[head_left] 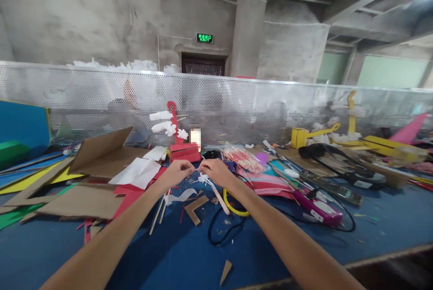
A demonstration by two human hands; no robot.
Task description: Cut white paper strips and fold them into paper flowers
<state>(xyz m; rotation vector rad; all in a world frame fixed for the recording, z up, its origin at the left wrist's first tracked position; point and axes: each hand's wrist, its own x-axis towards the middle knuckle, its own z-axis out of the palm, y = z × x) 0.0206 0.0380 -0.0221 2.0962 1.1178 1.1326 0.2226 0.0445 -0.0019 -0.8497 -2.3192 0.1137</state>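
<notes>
One cardboard scrap (pixel 226 273) lies by the near edge of the blue desk (pixel 162 258). Well beyond it, near the desk's middle, a white flower cutout (pixel 203 178) sits just below the right hand (pixel 216 171); it looks light, thin and easily creased, best pinched near its centre. Right hand and left hand (pixel 179 172) curl into pinches, fingertips close together; I cannot tell what they grip. Behind, toward the far edge, stands a red box (pixel 184 153).

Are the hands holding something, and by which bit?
Can't tell: the left hand and right hand nearly meet, but anything between them is too small to see.
</notes>
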